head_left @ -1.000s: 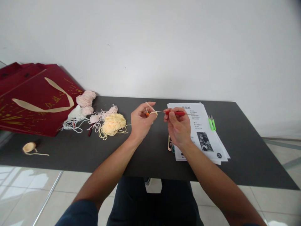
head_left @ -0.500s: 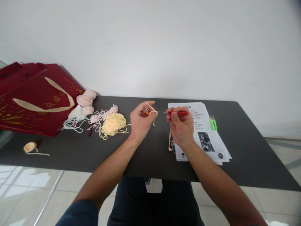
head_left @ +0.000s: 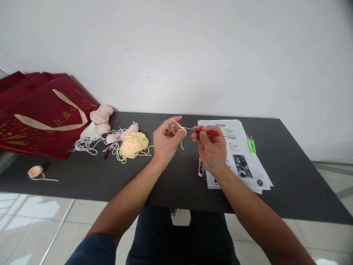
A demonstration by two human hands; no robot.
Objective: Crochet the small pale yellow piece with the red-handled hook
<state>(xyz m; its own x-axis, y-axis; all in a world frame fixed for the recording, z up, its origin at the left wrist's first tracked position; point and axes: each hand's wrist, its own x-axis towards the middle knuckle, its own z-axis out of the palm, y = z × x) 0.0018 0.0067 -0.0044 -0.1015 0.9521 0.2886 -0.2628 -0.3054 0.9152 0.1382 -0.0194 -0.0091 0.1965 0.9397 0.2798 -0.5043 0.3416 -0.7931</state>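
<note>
Over the dark table, my left hand pinches a small piece of cream yarn work between thumb and fingers, with a strand stretched up over the raised index finger. A bit of orange shows behind the thumb; I cannot make out what it is. My right hand grips a crochet hook by its red handle. The hook's thin metal shaft points left and its tip is at the yarn by my left fingertips. From the left hand the yarn trails toward a yellow yarn ball.
Printed sheets lie under my right hand, with green thread snips on their right edge. Pink yarn and white yarn lie by red gift bags. A small cream crocheted piece sits at far left.
The crochet hook has tilted, its handle end now lower and its tip angled up-left at the yarn. My right hand has shifted slightly left; the left hand stays almost still.
</note>
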